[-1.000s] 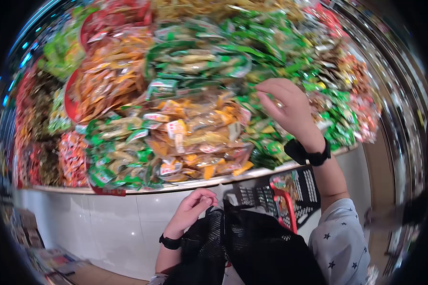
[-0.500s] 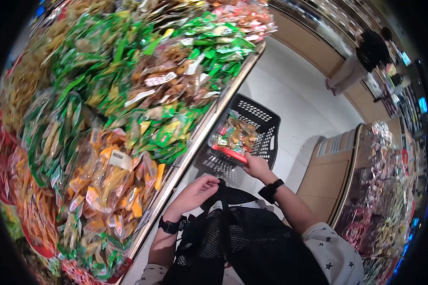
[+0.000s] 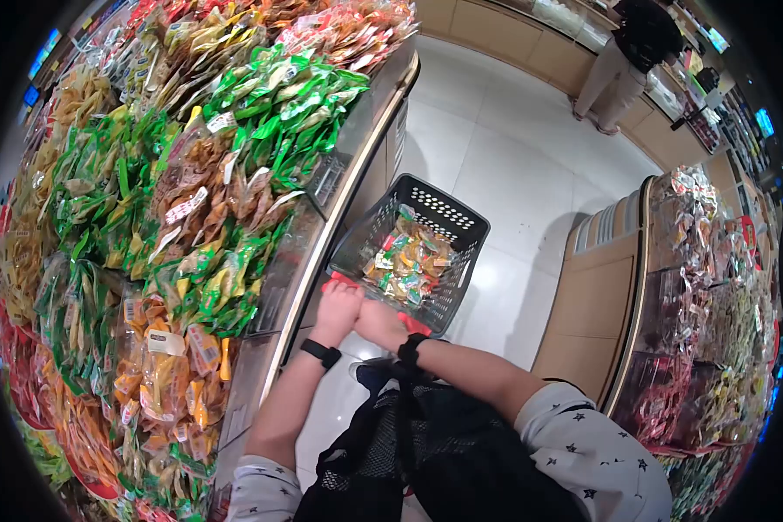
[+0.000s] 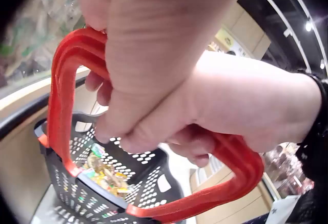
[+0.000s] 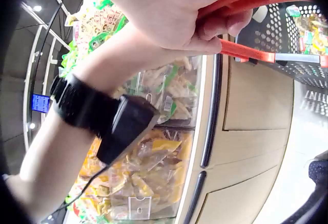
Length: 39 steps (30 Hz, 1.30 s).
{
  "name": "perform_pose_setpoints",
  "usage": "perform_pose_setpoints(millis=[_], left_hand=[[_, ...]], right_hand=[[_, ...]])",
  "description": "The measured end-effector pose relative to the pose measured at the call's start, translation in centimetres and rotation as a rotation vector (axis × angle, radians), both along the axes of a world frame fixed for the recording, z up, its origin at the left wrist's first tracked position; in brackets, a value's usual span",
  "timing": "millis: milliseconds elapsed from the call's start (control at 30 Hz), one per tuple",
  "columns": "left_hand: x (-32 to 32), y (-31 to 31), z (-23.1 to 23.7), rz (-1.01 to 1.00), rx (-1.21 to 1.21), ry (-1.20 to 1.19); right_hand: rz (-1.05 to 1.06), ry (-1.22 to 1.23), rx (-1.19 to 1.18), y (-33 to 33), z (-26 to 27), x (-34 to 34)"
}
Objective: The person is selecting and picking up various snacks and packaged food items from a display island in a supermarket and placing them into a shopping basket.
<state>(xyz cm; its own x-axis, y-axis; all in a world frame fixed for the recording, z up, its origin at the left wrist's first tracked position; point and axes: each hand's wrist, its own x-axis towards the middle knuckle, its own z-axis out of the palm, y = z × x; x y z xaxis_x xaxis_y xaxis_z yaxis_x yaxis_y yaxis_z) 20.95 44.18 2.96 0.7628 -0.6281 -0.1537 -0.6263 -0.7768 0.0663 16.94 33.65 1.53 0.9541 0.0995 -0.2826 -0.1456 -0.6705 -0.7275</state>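
A black perforated shopping basket (image 3: pixel 461 216) is in front of me, with several small snack packets (image 3: pixel 413 261) inside. My left hand (image 3: pixel 337 309) grips its red handle (image 4: pixel 62 96) near the display. Right beside it, my right hand (image 3: pixel 381 324) holds the same handle, and the two hands overlap. Seen from the left wrist, fingers curl around the bar and the handle stands raised over the basket's near side. The right wrist view shows fingertips (image 5: pixel 238 23) wrapped under the red bar. Both wrists wear black bands.
A display heaped with bagged snacks (image 3: pixel 161 348) runs along the left, edged by a pale rail (image 3: pixel 326 235). A second display with a wooden base (image 3: pixel 587 322) stands on the right. White tiled floor (image 3: pixel 496 148) lies between them. Another person (image 3: pixel 639 48) stands far back. A black mesh bag (image 3: pixel 444 435) hangs at my front.
The view has swung right along the display. My right hand came down from above the snacks to the basket handle, then my left hand joined it there. The basket now sits farther left in view.
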Motion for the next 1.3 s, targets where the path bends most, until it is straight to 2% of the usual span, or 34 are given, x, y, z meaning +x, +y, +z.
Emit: perform_pose_setpoints(millis=[67,167,267,367,533,667,1000,1067,1233,1300], left_hand=[[1.3,-0.2,-0.1,-0.028,0.063,0.051],[2.6,-1.5,1.9,-0.092,0.293,0.303],[2.0,-2.6,2.6,-0.025,0.287,0.313],[0.3,-4.6,3.9,0.043,0.258,0.303],[-4.3,-7.8,3.1,0.08,0.162,0.234],[-7.7,-11.2,3.6,0.171,0.18,0.249],[-21.3,-20.4,1.7,0.34,0.127,0.214],[-24.9,-22.5,0.9,0.454,0.071,0.203],[-32.9,-26.0,1.4,0.523,0.081,0.232],[-35.6,-27.3,1.1,0.576,0.041,0.272]], right_hand=[[0.027,0.046,0.035,-0.5,1.3,0.2],[0.069,0.038,0.149,-1.4,0.9,0.2],[0.107,0.098,0.217,-2.3,-0.2,-0.1],[0.168,0.128,0.207,-4.6,1.2,-1.2],[0.306,0.105,0.18,-9.0,1.2,-4.5],[0.404,0.067,0.149,-12.8,0.5,-7.1],[0.627,0.085,0.074,-23.5,2.4,-16.8],[0.722,0.118,0.042,-25.0,1.7,-19.3],[0.949,0.159,-0.003,-27.8,-1.7,-25.8],[0.954,0.12,0.007,-29.2,-1.8,-27.9]])
